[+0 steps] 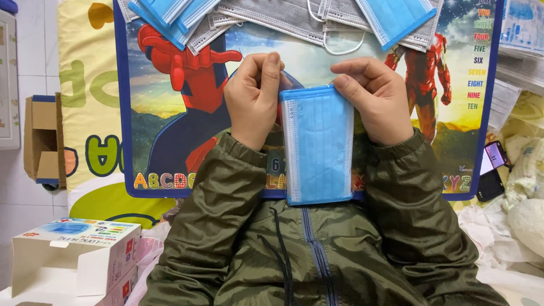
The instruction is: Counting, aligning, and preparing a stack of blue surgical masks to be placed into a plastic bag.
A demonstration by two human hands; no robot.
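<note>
A blue pleated face mask (pixel 317 144) hangs lengthwise in front of my chest, over a colourful picture board (pixel 170 113). My left hand (pixel 253 99) pinches its top left corner between thumb and fingers. My right hand (pixel 377 96) grips the top right corner with the fingers pointing left. Both wrists sit in olive green jacket sleeves. The mask's lower end reaches the board's near edge.
A pile of blue and grey masks (pixel 283 17) lies along the board's far edge. An open white mask box (pixel 73 255) stands at the lower left, a small cardboard box (pixel 42 141) at the left. Packaged masks (pixel 521 34) and a phone (pixel 493 170) lie at the right.
</note>
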